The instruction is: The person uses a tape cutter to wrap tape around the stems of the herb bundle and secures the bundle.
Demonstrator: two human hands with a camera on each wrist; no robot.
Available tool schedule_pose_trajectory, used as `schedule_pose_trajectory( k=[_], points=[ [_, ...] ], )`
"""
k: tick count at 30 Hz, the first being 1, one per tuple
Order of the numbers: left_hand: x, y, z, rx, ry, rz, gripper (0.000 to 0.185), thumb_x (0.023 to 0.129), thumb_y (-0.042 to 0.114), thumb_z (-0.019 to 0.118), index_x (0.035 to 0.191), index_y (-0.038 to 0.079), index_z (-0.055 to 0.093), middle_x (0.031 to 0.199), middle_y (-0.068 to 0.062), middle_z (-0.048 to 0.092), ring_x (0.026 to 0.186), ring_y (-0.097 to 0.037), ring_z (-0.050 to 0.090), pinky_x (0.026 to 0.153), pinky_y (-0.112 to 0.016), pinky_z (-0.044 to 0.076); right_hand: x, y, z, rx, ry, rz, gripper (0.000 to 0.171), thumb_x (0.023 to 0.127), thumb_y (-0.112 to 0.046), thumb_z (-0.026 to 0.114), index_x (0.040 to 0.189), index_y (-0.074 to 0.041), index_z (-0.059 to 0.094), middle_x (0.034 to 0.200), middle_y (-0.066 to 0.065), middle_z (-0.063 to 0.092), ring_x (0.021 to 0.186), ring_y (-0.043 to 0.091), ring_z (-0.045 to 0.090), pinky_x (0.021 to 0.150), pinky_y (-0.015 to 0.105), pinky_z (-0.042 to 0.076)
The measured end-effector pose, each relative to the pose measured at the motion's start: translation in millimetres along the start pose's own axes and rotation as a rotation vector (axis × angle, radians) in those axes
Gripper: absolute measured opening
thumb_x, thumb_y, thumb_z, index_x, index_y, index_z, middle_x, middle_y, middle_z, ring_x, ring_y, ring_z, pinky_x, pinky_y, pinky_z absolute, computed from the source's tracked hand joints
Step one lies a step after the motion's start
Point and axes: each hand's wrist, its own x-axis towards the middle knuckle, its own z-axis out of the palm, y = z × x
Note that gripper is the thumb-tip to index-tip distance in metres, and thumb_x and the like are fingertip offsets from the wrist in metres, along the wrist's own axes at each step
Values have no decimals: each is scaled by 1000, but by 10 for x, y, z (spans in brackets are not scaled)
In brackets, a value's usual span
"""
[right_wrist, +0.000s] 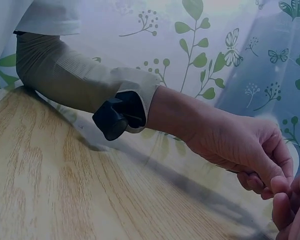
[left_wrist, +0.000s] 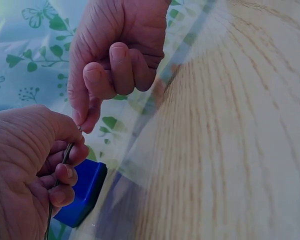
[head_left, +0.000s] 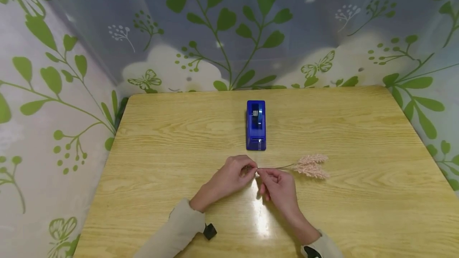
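Two pale pink, fluffy flower sprigs [head_left: 311, 167] lie out to the right of my hands, just over the table, on thin stems [left_wrist: 66, 152]. With thumb and forefinger my left hand [head_left: 229, 174] pinches the stems, which run down through its curled fingers in the left wrist view. My right hand [head_left: 284, 192] pinches at the same spot, its fingertips meeting those of the left. A tiny shiny bit shows between the fingertips; what it is, I cannot tell. A blue tape dispenser [head_left: 256, 126] stands just beyond both hands.
The hands work above a light wood-grain table [head_left: 161, 130]. Patterned curtains [head_left: 222, 31] with green leaves hang behind it and along the sides. A dark wrist device [right_wrist: 117, 117] sits at my left sleeve's cuff.
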Motion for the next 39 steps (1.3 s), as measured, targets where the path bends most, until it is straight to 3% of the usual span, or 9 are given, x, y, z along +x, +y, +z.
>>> schedule_pose_trajectory(
  k=[14,20,25,29,34,39],
  points=[
    [-2,11,-13,-16,7,2,7,97,5,71,101,5,77,93,-2,74,78,-8,61,69,-19,53,11,33,8,41,9,-3,22,103,-12,67,106,9,75,55,3,62,39,10,48,37,20,37],
    [-3,7,-9,-24,23,28,8,95,3,72,101,4,78,94,-3,75,77,-8,61,67,-19,52,12,35,13,8,23,-22,22,102,-13,69,103,7,75,55,3,61,41,10,48,39,18,36],
    [7,22,-14,-39,29,10,9,95,3,73,101,5,80,91,-2,76,70,-6,57,60,-17,47,4,38,13,-34,37,-55,17,102,-10,68,101,5,76,56,4,61,43,11,48,40,17,35],
    [11,32,-15,-55,40,8,9,94,3,74,102,5,78,92,-3,77,71,-4,58,60,-19,50,-2,42,14,-44,47,-73,15,102,-8,68,100,3,77,57,6,60,43,11,48,41,17,34],
    [14,23,-4,-72,50,39,12,94,1,73,103,7,71,91,-2,75,70,-4,58,59,-19,49,8,43,12,-42,58,-64,15,101,-8,68,100,4,77,57,5,60,44,10,48,41,17,35],
    [4,10,2,-63,51,90,15,96,-2,69,102,9,76,98,0,75,72,-5,56,60,-19,47,23,40,6,-40,54,-58,17,101,-8,69,100,7,76,57,6,60,46,9,49,43,17,35]
  ],
)
